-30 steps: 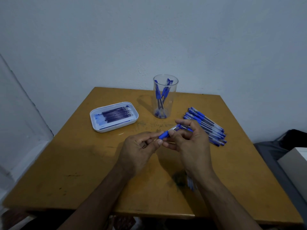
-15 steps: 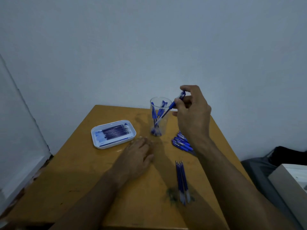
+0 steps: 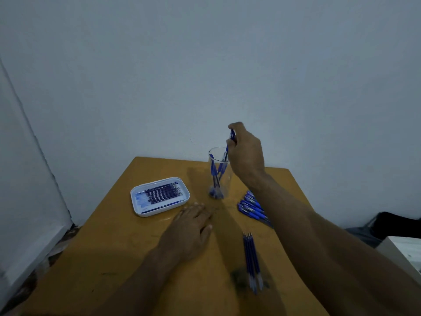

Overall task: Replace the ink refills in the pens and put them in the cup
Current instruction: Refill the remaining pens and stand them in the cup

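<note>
My right hand (image 3: 246, 153) pinches a blue pen (image 3: 229, 142) upright above the clear cup (image 3: 225, 179), its lower end inside the rim. The cup stands at the back of the wooden table (image 3: 114, 258) and holds a few blue pens. My left hand (image 3: 191, 226) rests flat on the table with straight fingers, holding nothing. A white tray (image 3: 136, 201) of dark refills lies to the left of the cup. A pile of blue pens (image 3: 251, 207) lies to the right, partly hidden by my right forearm. Three loose refills (image 3: 251, 258) lie near the front.
A pale wall stands right behind the table's far edge. A white box (image 3: 403, 254) and a dark bag (image 3: 391, 224) sit off the table at the right. A dark smudge marks the tabletop by the loose refills.
Both hands held the pen at the table's middle before. My right hand has since carried it up over the cup and tipped it upright into the rim; my left hand dropped flat onto the table.
</note>
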